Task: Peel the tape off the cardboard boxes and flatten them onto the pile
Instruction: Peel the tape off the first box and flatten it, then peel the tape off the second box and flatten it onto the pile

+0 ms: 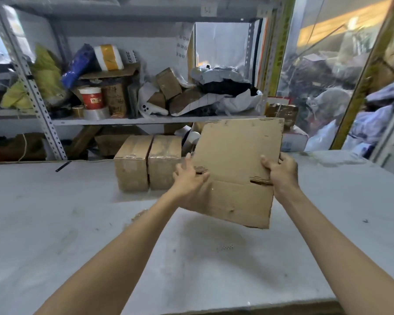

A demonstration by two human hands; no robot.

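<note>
Bare forearms [123, 258] are extended over the grey tabletop [43, 212], flattened brown cardboard box [237, 155] gripped mid-air at opposite edges by left hand [189, 178] and right hand [282, 171]; creases should be pressed flat before stacking

1 flattened cardboard box [237, 173] hangs above the desk [55, 223], with 2 hands on it: the left hand [188, 178] grips its left edge, the right hand [282, 172] its right edge. Just left of it and behind, 2 taped boxes stand touching on the desk: the left taped box [131, 164] and the right taped box [164, 162]. Far left of it lies 1 slim black object [63, 166]. On the shelf [123, 121] above and left of it sit 1 red-and-white cup [92, 97], 2 tape rolls, namely 1 clear roll [96, 113] and 1 brownish roll [77, 110], 1 blue bag [79, 63], 1 yellow-banded white parcel [108, 57] and 1 white phone case [151, 109].
</note>
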